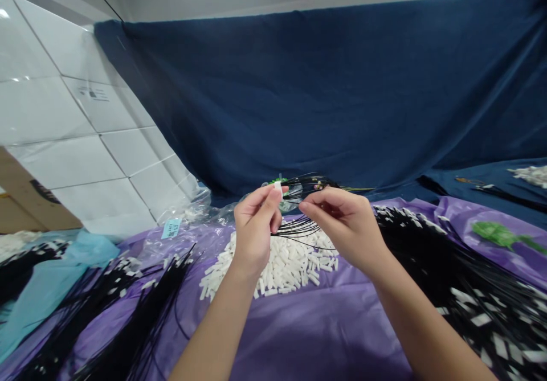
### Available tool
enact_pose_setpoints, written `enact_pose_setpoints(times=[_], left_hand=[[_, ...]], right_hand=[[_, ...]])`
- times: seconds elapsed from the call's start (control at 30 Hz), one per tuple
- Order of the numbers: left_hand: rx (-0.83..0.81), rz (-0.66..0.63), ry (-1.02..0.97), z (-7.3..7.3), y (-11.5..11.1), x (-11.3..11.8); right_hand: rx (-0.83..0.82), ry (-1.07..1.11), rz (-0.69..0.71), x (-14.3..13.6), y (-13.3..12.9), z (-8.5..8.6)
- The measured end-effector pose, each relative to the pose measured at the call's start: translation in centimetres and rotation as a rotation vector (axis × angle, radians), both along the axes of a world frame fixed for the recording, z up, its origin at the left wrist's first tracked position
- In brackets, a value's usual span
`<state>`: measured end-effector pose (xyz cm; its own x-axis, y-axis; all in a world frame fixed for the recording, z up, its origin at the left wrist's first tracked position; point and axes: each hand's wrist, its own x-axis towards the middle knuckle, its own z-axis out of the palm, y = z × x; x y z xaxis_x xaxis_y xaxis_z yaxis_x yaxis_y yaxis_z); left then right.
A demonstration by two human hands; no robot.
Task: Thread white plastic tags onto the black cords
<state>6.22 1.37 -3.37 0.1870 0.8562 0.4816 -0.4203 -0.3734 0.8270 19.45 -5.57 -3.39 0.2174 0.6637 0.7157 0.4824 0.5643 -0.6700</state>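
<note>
My left hand (pixel 255 221) pinches a small white connector (pixel 278 187) between thumb and fingers, above a pile of small white pieces (pixel 284 264). Thin black wires (pixel 301 227) run between the two hands and fan out to the right. My right hand (pixel 346 221) is closed at the fingertips on a black wire, a short way right of the connector. More black wires (pixel 311 180) pass behind the right fingers, some with yellowish ends.
Black wire bundles (pixel 149 307) lie at the left on purple sheeting (pixel 316 330). A larger bundle with white ends (pixel 419 250) fills the right. Clear plastic with a blue label (pixel 171 228) lies left. White boxes (pixel 85 113) and a dark blue cloth (pixel 307 96) stand behind.
</note>
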Motion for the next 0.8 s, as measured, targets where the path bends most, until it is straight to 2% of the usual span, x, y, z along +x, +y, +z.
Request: enact_pose_setpoints(times=[0.23, 0.57, 0.8], left_hand=[[0.001, -0.012, 0.009, 0.06, -0.20, 0.08], [-0.026, -0.018, 0.021, -0.24, -0.28, 0.48], [-0.026, -0.025, 0.018, -0.47, -0.55, 0.85]], right_hand=[[-0.032, 0.059, 0.053, 0.32, -0.01, 0.06], [-0.094, 0.116, 0.032, 0.10, -0.27, 0.34], [-0.128, 0.139, 0.006, -0.35, -0.04, -0.11]])
